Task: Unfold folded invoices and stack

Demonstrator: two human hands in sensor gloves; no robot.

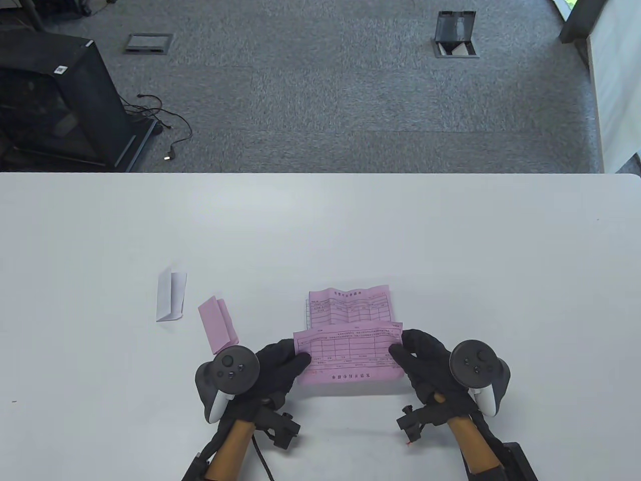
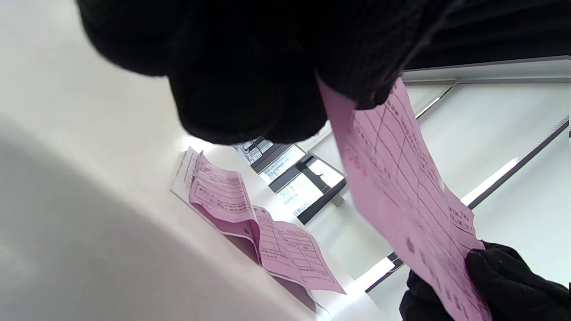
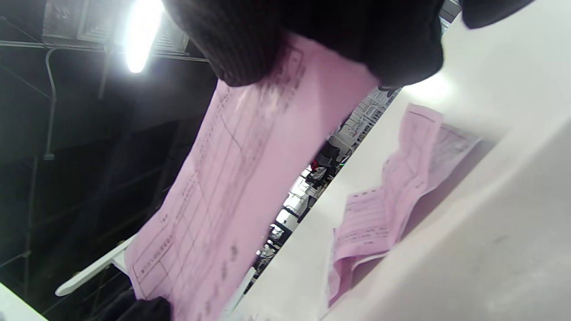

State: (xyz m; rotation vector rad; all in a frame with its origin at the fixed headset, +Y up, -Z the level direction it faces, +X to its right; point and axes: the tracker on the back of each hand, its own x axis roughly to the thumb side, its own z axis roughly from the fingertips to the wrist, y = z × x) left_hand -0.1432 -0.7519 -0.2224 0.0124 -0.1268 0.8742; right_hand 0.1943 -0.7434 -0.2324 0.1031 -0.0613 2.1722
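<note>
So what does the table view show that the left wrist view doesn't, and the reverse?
Only the table view shows the folded white invoice and folded pink invoice, left of the work.

Only the left wrist view shows the held invoice lifted clear of the table.

Both show the left hand and right hand pinching its ends, and the unfolded stack lying beyond.

Both my hands sit low over the tabletop (image 1: 450,240), forearms in from the near edge. Left hand (image 1: 273,368) and right hand (image 1: 425,363) face each other, fingers (image 1: 300,362) pinching inward, trackers up.
</note>
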